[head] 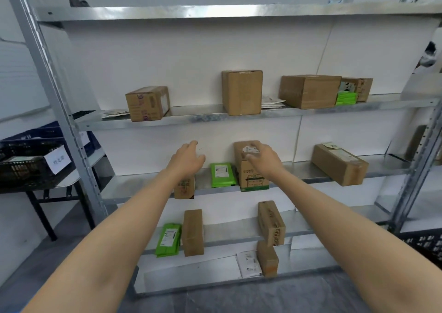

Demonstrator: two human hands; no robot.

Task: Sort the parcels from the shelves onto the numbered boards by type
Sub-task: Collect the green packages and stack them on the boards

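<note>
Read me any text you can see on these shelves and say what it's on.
"AlgnAlg", roughly: side of the printed cardboard box, lower shelf.
White tag on the black crate: blurred.
Labels on the green mailer and the tall box the right hand holds: too small.

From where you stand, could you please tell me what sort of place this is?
Probably a parcel sorting room: metal shelves hold cardboard boxes and green bags, and a labelled black crate sits on a table beside them.
</note>
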